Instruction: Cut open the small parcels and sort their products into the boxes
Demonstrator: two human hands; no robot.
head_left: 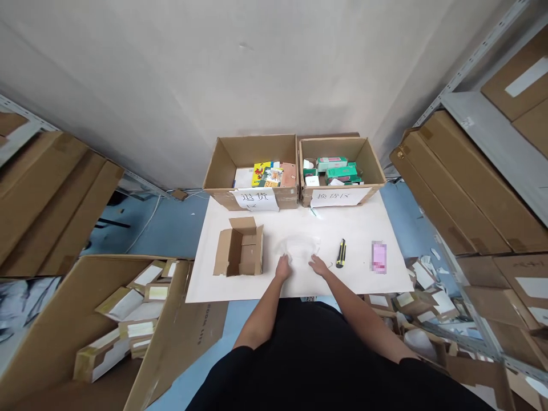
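Note:
A clear, crinkled piece of plastic, perhaps a bag, spreads over the white table in front of me. My left hand is closed on its near left edge. At the near right edge my right hand also pinches the plastic. Whether anything lies inside is hard to see. To the left of my left hand stands a small open cardboard box, flaps up. A black and yellow utility knife lies to the right of my right hand, apart from it.
Two large labelled cartons stand at the back: the left carton holds booklets, the right carton green and white boxes. A blurred pink item lies on the table's right. A big carton of parcels and shelves flank the table.

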